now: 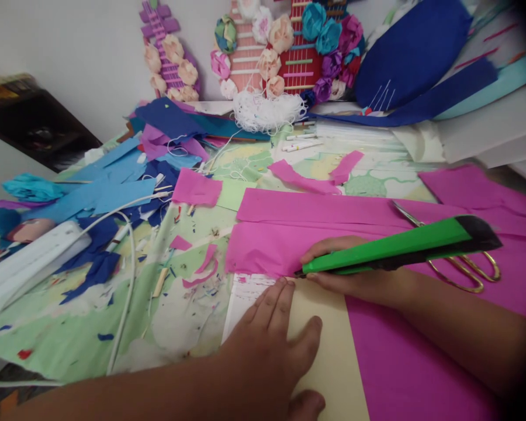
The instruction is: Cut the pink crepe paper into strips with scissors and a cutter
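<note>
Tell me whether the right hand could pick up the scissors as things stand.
Probably not as it is: the right hand is gripping the green cutter, which crosses over the middle of the scissors in this view, though their gold handles show mostly uncovered.

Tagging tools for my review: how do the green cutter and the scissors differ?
The green cutter is in the right grip; the scissors lie unheld on pink material. The green cutter has a straight green-and-black body; the scissors have gold-coloured looped handles. Both are cutting tools.
</note>
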{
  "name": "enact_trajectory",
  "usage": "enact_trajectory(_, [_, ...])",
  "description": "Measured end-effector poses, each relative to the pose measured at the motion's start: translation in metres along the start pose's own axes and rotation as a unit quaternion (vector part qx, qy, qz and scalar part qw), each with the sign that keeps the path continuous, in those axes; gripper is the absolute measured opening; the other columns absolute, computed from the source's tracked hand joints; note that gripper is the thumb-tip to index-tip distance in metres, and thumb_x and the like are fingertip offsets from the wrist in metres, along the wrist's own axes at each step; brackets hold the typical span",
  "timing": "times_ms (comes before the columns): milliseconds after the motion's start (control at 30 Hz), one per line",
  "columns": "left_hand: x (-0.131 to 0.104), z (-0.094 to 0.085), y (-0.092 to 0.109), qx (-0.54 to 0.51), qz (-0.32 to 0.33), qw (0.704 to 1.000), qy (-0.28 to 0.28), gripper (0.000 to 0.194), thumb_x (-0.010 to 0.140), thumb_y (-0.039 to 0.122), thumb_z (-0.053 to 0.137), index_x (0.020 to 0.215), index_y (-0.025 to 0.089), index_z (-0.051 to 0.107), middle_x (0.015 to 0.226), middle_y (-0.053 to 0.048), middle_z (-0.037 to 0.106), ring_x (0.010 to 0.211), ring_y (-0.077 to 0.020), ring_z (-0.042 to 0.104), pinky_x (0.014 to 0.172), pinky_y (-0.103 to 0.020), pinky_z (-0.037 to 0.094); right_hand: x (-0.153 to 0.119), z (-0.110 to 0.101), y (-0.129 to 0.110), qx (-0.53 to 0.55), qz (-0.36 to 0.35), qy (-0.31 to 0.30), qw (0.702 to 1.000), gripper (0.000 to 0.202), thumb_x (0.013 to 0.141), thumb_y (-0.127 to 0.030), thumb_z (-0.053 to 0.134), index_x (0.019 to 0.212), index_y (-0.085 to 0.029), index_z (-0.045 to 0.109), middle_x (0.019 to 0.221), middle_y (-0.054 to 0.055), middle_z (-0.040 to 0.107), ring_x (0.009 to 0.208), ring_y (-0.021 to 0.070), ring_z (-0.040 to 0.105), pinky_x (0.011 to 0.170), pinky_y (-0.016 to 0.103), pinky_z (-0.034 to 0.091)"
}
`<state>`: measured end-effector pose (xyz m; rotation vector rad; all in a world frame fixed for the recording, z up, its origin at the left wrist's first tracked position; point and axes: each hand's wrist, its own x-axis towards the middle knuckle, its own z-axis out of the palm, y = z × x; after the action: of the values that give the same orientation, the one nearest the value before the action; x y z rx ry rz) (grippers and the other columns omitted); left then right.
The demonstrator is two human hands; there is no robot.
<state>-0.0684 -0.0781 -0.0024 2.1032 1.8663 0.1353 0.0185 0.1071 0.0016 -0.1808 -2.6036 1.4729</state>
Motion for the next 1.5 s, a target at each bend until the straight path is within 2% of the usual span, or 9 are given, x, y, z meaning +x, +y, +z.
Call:
enact_trajectory(267, [0.000,0.000,0.001,-0.008,-0.012,1.000,0.003,0.065,0.071,0.051,0.051,0.125,0.018,0.038,0.133,-0.024,0.024,0.120,-0.0444,0.019,0.086,-0.057,0.032,0.002,0.001,0.000,-0.026,-0.018,-0.019,0.999,0.015,0.075,-0.026,0.050,0.083,-0.020,0.062,0.084,0.001,0.064,0.077,0.0123,0.060,0.069,0.022,0.048])
enact_trajectory(433, [-0.001,-0.002,0.002,-0.011,-0.014,1.000,0.004,0.064,0.071,0.052,0.050,0.124,0.018,0.039,0.133,-0.023,0.025,0.120,-0.0434,0.020,0.086,-0.056,0.033,0.000,-0.002,0.004,0.002,-0.008,0.003,1.000,0.017,0.074,-0.029,0.052,0.084,-0.018,0.061,0.084,0.001,0.064,0.077,0.0123,0.060,0.069,0.022,0.049])
enact_trajectory(733, [0.002,0.000,0.001,0.024,-0.004,0.999,0.031,0.064,0.068,0.053,0.054,0.121,0.018,0.043,0.129,-0.022,0.032,0.117,-0.0438,0.026,0.082,-0.054,0.037,0.000,-0.002,0.012,0.009,-0.015,-0.002,1.000,0.016,0.075,-0.030,0.052,0.084,-0.020,0.060,0.084,0.001,0.063,0.076,0.0122,0.059,0.069,0.022,0.049])
enact_trajectory(933, [-0.001,0.007,-0.003,0.061,0.023,0.995,0.077,0.064,0.069,0.056,0.050,0.121,0.019,0.042,0.130,-0.019,0.030,0.117,-0.0417,0.027,0.083,-0.051,0.037,-0.001,-0.005,0.007,0.004,0.006,0.015,1.000,0.012,0.073,-0.027,0.054,0.082,-0.021,0.059,0.082,0.000,0.063,0.075,0.0118,0.059,0.068,0.020,0.049])
enact_trajectory(1233, [0.000,0.006,-0.004,0.061,0.023,0.996,0.063,0.063,0.069,0.057,0.048,0.121,0.020,0.043,0.131,-0.019,0.031,0.117,-0.0415,0.027,0.085,-0.050,0.035,-0.001,-0.001,0.010,-0.022,-0.024,-0.002,0.999,0.012,0.074,-0.024,0.051,0.081,-0.020,0.060,0.082,0.001,0.063,0.075,0.0126,0.059,0.068,0.023,0.049])
enact_trajectory(1500, [-0.001,0.017,-0.008,0.062,0.024,0.995,0.079,0.063,0.071,0.059,0.045,0.122,0.022,0.041,0.135,-0.017,0.024,0.120,-0.0409,0.022,0.088,-0.051,0.032,-0.005,-0.004,0.010,0.003,-0.022,0.013,1.000,0.012,0.073,-0.023,0.053,0.083,-0.019,0.059,0.081,0.000,0.063,0.074,0.0105,0.059,0.066,0.020,0.048])
